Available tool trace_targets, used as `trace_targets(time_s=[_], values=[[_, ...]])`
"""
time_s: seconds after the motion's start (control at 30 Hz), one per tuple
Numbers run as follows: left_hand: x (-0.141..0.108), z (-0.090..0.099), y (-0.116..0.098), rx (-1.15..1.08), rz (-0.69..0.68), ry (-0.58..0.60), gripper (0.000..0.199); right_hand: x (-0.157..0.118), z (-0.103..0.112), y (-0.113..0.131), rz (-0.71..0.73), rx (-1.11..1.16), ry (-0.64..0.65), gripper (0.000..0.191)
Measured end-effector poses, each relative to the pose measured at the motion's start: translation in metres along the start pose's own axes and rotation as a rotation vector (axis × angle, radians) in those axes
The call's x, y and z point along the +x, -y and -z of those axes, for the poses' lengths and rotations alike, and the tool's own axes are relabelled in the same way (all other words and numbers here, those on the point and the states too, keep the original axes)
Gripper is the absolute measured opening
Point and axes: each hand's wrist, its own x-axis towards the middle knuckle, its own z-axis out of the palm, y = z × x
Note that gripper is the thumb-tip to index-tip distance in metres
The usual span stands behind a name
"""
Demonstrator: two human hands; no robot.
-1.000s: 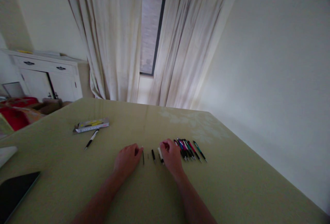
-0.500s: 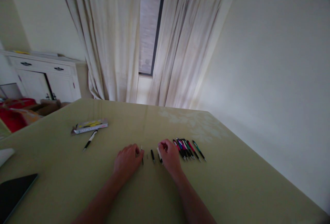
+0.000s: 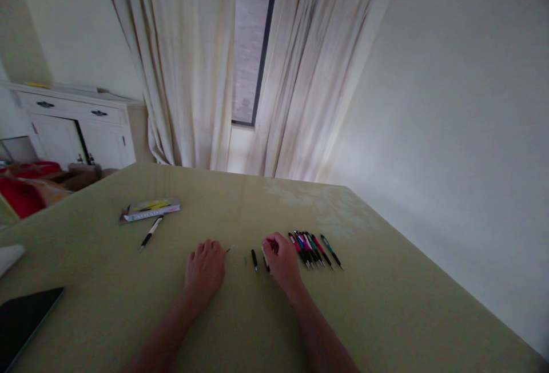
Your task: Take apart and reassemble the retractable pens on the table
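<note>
My left hand (image 3: 206, 267) rests palm down on the table, fingers curled together, with a thin refill (image 3: 230, 248) sticking out at its right side. My right hand (image 3: 280, 256) is closed in a pinch on a white pen part (image 3: 265, 255); its fingers partly hide the part. Between my hands lie a black pen part (image 3: 254, 260) with a silver tip and a tiny spring-like piece (image 3: 246, 260). Right of my right hand is a row of several coloured pens (image 3: 309, 249), with a green pen (image 3: 331, 252) at its end.
At the left of the table are a box (image 3: 152, 210) with yellow markings and a black-and-white pen (image 3: 151, 233). A dark flat device (image 3: 28, 321) lies at the near left, below a white object (image 3: 9, 258). A wall runs along the right side.
My left hand has moved left and turned flatter, and the refill near it has gone from upright in view to slanted. My right hand has barely moved.
</note>
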Motion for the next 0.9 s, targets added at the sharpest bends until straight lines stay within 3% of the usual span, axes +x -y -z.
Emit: trace_targets(time_s=[0.07, 0.13, 0.23, 0.37, 0.47, 0.63, 0.73, 0.9], values=[[0.004, -0.001, -0.001, -0.092, 0.025, -0.018, 0.034, -0.001, 0.000, 0.002, 0.017, -0.002, 0.004, 0.020], [0.010, 0.001, -0.005, -0.334, 0.050, -0.022, 0.032, -0.002, -0.002, 0.005, 0.031, 0.033, 0.033, 0.023], [0.013, 0.006, -0.017, -0.815, -0.087, -0.038, 0.024, -0.004, -0.004, 0.012, 0.010, 0.192, 0.141, 0.027], [0.010, 0.011, -0.029, -1.032, -0.210, -0.041, 0.023, -0.004, -0.007, 0.018, -0.047, 0.388, 0.210, 0.030], [0.008, 0.005, -0.029, -1.009, -0.179, -0.039, 0.028, -0.002, -0.006, 0.017, -0.111, 0.483, 0.142, 0.026], [0.008, -0.015, -0.025, -0.679, -0.168, -0.053, 0.019, 0.006, 0.000, 0.006, -0.186, 0.523, -0.076, 0.028], [0.008, -0.021, -0.025, -0.566, -0.177, -0.027, 0.012, 0.009, 0.002, 0.003, -0.198, 0.523, -0.100, 0.029], [0.008, -0.015, -0.026, -0.539, -0.177, 0.019, 0.016, 0.008, 0.002, 0.008, -0.186, 0.552, -0.078, 0.028]])
